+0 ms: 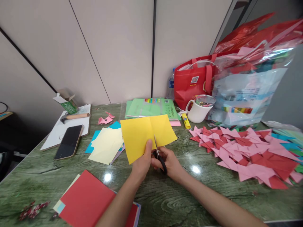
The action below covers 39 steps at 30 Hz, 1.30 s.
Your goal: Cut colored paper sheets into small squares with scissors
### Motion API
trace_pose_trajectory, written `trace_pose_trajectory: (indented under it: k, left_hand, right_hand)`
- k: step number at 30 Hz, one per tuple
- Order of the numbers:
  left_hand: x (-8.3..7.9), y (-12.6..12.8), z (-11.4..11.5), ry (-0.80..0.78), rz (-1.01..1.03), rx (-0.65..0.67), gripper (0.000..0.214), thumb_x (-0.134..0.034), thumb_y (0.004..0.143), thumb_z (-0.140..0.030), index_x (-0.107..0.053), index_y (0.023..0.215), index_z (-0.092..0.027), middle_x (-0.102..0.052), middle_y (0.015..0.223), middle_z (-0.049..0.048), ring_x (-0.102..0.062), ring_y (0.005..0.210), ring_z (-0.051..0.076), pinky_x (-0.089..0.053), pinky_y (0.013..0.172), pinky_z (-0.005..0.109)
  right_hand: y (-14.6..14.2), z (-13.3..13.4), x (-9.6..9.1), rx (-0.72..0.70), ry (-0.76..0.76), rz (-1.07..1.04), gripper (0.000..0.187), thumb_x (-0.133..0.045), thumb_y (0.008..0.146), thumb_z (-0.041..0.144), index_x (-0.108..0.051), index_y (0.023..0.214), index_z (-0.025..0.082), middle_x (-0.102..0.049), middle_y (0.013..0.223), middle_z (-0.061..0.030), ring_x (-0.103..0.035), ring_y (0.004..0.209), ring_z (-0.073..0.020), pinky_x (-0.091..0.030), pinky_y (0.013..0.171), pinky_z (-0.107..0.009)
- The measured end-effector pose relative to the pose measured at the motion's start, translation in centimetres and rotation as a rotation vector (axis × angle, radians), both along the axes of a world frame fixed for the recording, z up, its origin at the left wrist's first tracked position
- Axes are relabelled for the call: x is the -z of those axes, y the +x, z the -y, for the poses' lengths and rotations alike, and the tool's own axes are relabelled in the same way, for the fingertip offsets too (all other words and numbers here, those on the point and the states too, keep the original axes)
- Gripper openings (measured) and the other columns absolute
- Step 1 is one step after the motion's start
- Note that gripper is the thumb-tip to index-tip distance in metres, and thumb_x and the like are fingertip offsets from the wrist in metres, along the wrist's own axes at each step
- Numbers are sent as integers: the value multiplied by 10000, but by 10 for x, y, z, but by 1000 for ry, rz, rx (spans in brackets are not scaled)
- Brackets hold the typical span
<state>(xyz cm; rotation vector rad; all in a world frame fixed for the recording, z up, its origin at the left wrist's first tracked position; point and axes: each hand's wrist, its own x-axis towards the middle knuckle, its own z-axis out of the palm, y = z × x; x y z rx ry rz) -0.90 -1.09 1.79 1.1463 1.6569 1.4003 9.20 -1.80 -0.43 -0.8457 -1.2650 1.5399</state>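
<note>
A yellow sheet of paper (pixel 136 135) with a crease down its middle is held up over the table. My left hand (pixel 141 160) pinches its lower edge, thumb on top, close to the crease. Black-handled scissors (pixel 163 164) are gripped in my right hand (pixel 171 162), with their blades at the paper along the crease. A slit shows at the lower edge where the blades are. Behind the yellow sheet, to its left, lie pale yellow sheets (pixel 105 146) over blue ones. Red sheets (pixel 88 198) lie stacked under my left forearm.
Folded pink and red paper pieces (pixel 246 151) are heaped on the right. At the back are green paper packs (pixel 149 107), a glue stick (pixel 186 121), a white mug (pixel 197 112), a red bag (pixel 189 82) and a clear bag (pixel 248 91). A phone (pixel 69 142) and hammer (pixel 75 116) lie left.
</note>
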Motion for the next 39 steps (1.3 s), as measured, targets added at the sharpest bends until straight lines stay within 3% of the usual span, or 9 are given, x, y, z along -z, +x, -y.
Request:
trace_pose_trajectory:
  k: [17, 35, 39]
  left_hand:
    - [1, 1, 0, 18, 45, -15, 304, -604, 664, -374, -624, 908, -192, -615, 1044, 87, -503, 1070, 235, -299, 986, 353]
    - [-1, 2, 2, -43, 21, -1, 329, -553, 705, -373, -596, 965, -176, -598, 1090, 80, -500, 1076, 190, -302, 979, 292]
    - [-1, 2, 2, -51, 72, -3, 334, -565, 694, -388, -604, 948, -176, -601, 1083, 89, -530, 1031, 215, -338, 952, 322]
  right_hand:
    - [0, -1, 1, 12, -9, 25, 371, -695, 590, 414, -478, 767, 170, -487, 498, 61, -419, 407, -83, -347, 390, -205]
    - [0, -2, 3, 30, -28, 50, 359, -691, 596, 402, -476, 746, 157, -487, 466, 66, -418, 370, -71, -347, 362, -191]
    - [0, -2, 4, 26, -20, 60, 351, -684, 603, 406, -465, 731, 163, -483, 463, 67, -412, 366, -67, -347, 357, -191]
